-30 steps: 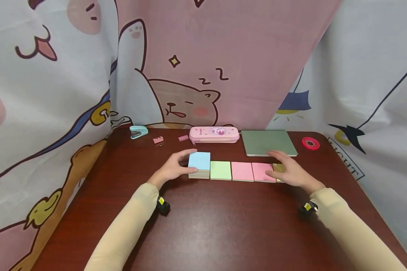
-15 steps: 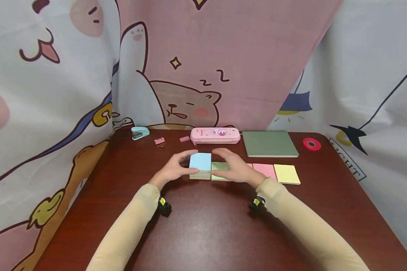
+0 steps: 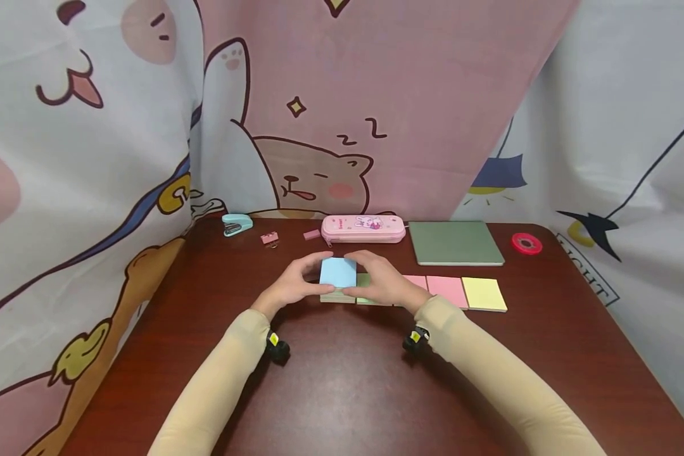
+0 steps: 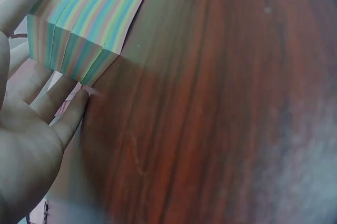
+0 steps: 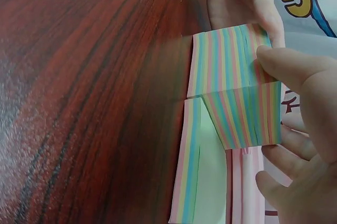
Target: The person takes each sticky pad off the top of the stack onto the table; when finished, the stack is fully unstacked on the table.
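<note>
Two hands close on one thick block of sticky notes (image 3: 337, 273), blue on top with striped, many-coloured edges. The block stands near the middle of the dark wooden table (image 3: 348, 392), at the left end of a row of thinner pads. The left hand (image 3: 292, 285) cups its left side, thumb at the near edge and fingers curled round the far edge. The right hand (image 3: 379, 283) grips the opposite side, thumb on the near face and fingers over the far corner, as the right wrist view shows.

Right of the block, partly under the right hand, lies a green pad (image 5: 202, 174), touching the block or just beside it. Further right of the block come a pink pad (image 3: 446, 291) and a yellow pad (image 3: 483, 294), edge to edge. Behind the block, by the curtain, sits a pink pencil case (image 3: 363, 228); a green notebook (image 3: 455, 243) and a red tape roll (image 3: 527, 243) lie to the back right of the block, a small stapler (image 3: 236, 224), a binder clip (image 3: 270, 238) and an eraser (image 3: 311, 234) to the back left.

The block's layers already look slightly stepped in the wrist views, so an uneven squeeze could shear the block and fan the sheets. Lifting only the upper part might split it, and the right hand could nudge the green pad out of line.
</note>
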{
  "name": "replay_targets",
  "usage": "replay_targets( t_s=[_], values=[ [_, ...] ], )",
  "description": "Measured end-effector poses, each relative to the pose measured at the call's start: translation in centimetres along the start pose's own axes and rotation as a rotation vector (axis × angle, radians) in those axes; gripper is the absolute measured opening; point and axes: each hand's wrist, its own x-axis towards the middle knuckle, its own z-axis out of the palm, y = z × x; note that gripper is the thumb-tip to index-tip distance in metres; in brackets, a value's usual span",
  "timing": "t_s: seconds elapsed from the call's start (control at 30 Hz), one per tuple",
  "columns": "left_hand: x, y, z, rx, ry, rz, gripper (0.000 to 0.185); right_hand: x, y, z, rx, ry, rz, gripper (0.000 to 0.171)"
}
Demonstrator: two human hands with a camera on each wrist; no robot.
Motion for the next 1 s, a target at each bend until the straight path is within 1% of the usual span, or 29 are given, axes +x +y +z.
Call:
replay_targets(
  t_s=[0.13, 0.27, 0.37, 0.5, 0.6, 0.7, 0.87, 1.0],
  values=[
    [0.0, -0.3, -0.2, -0.02, -0.008, -0.002, 0.083, 0.1, 0.1, -0.1, 0.008, -0.004, 0.009, 0.078],
    [0.1, -0.4, -0.4, -0.028, -0.015, -0.002, 0.087, -0.1, 0.2, -0.4, 0.009, 0.011, 0.028, 0.078],
    [0.1, -0.5, -0.5, -0.02, -0.018, -0.012, 0.088, -0.6, 0.4, -0.9, 0.003, 0.021, 0.062, 0.078],
    [0.1, -0.6, -0.4, -0.001, -0.012, -0.031, 0.083, -1.8, 1.0, -1.5, 0.001, 0.038, 0.105, 0.077],
    [0.0, -0.7, -0.2, 0.01, 0.004, -0.041, 0.079, -2.9, 1.2, -2.0, 0.033, 0.066, 0.103, 0.075],
    [-0.1, -0.7, 0.0, 0.016, 0.022, -0.048, 0.08, -4.2, 1.0, -2.3, 0.098, 0.084, 0.106, 0.072],
    [-0.2, -0.7, 0.2, 0.012, 0.026, -0.053, 0.081, -6.2, 0.2, -2.5, 0.194, 0.079, 0.132, 0.066],
    [-0.1, -0.6, 0.1, 0.005, 0.024, -0.044, 0.082, -7.4, -0.9, -2.3, 0.257, 0.063, 0.11, 0.061]
  ],
)
